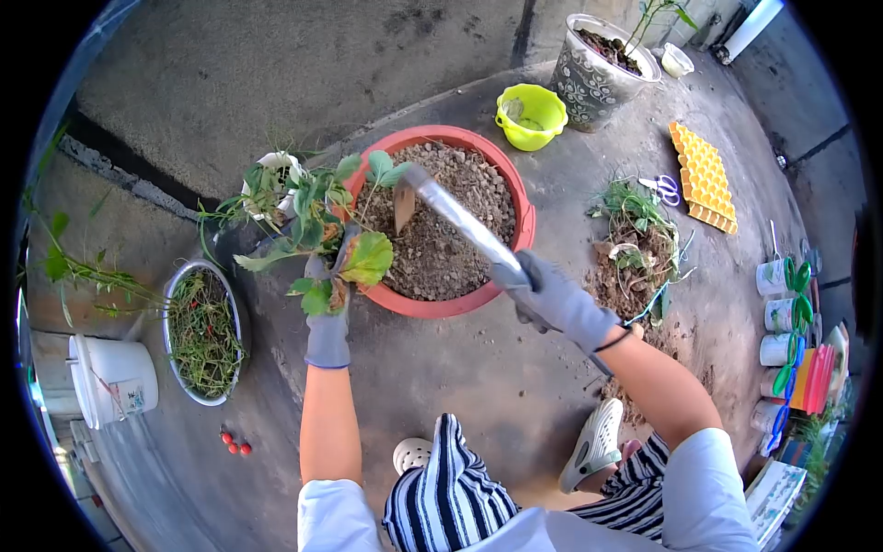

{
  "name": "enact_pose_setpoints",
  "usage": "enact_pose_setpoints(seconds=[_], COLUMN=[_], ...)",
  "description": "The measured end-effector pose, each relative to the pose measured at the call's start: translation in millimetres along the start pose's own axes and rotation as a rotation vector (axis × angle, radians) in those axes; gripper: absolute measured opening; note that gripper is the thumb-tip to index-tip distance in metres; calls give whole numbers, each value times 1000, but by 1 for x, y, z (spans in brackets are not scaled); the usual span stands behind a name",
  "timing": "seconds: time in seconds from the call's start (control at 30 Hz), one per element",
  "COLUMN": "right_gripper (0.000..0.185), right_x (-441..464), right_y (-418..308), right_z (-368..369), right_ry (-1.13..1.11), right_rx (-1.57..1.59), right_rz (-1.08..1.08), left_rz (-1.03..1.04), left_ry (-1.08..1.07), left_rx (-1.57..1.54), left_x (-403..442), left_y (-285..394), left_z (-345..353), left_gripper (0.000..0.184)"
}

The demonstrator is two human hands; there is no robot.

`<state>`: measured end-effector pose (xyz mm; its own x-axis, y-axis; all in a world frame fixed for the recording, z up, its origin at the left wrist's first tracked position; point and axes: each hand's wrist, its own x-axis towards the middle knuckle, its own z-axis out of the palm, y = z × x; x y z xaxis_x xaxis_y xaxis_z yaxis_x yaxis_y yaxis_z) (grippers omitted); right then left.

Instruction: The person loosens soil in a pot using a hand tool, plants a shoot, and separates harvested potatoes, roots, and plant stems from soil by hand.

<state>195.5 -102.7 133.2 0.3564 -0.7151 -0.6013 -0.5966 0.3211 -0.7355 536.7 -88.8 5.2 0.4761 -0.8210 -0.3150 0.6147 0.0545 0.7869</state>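
A round terracotta-coloured pot point(524, 216) filled with loose, crumbly soil point(451, 221) stands before me. My right hand point(561, 299), in a grey glove, grips a hand hoe point(464, 221) by its metal handle. The hoe's blade point(405, 204) is over the left part of the soil. At the pot's left rim my left hand point(328, 322), gloved too, is closed around a leafy plant that looks like a strawberry plant point(368, 258). Leaves cover most of those fingers, and some leaves are yellow or brown.
Left: an oval metal basin point(241, 322) of cut greenery, a white bucket point(120, 377) and red fruits point(235, 444). Behind: a yellow-green bowl point(532, 115) and patterned planter point(593, 87). Right: uprooted plants with soil point(635, 258), scissors point(664, 189), a yellow egg tray point(704, 175) and several cans point(777, 315).
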Motion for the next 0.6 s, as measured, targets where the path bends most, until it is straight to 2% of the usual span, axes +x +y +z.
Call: enact_pose_setpoints(seconds=[0.07,0.13,0.23,0.3,0.37,0.4,0.43,0.47,0.6], right_gripper=[37,51,41,39,38,38,37,37,42], right_x=[-30,-53,-91,-110,-107,-105,-96,-85,-57], right_y=[-10,-3,14,33,54,61,51,65,52], right_z=[-12,-31,-64,-75,-60,-55,-46,-38,-7], right_ry=[80,89,12,-62,-13,40,26,-8,-40], right_rx=[181,348,437,374,422,471,337,365,271], right_rz=[-92,-99,-100,77,87,93,149,14,142], left_rz=[113,76,39,19,-67,-72,-66,-47,18], left_ry=[-363,-281,-84,-12,152,166,157,128,18], left_rx=[56,87,164,188,-90,-89,-83,-50,46], left_x=[21,9,-3,-16,-27,-25,-22,-19,-9], left_y=[-23,-20,8,21,28,30,29,28,25], left_z=[-36,-34,1,20,34,35,34,30,11], left_gripper=[44,44,44,44,46,46,46,46,47])
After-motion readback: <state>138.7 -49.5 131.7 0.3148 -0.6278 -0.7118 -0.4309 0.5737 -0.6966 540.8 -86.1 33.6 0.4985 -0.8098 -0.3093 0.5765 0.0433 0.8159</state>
